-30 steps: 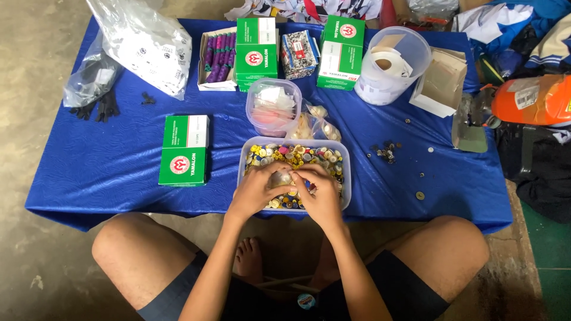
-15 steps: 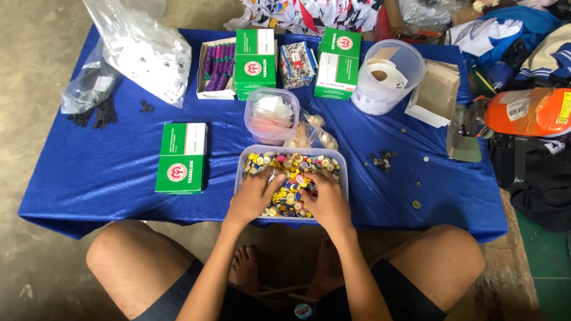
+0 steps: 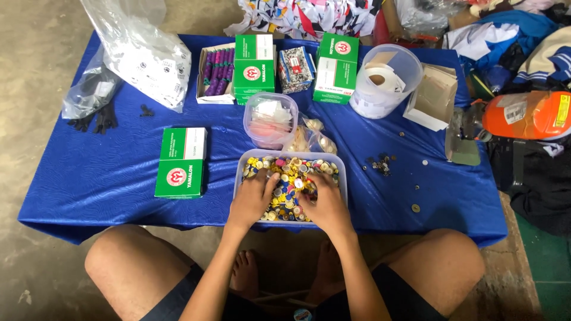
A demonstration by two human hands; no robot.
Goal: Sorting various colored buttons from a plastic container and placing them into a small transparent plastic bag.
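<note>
Both hands (image 3: 253, 199) (image 3: 324, 205) in button tray (image 3: 241, 169).

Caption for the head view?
Both hands, left and right, dig into a tray of buttons on a blue table.

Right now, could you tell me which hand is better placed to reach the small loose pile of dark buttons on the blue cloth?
The right hand, probably. It rests in the tray of buttons at its right side, and the loose pile lies just right of that tray. The left hand would have to cross over.
</note>
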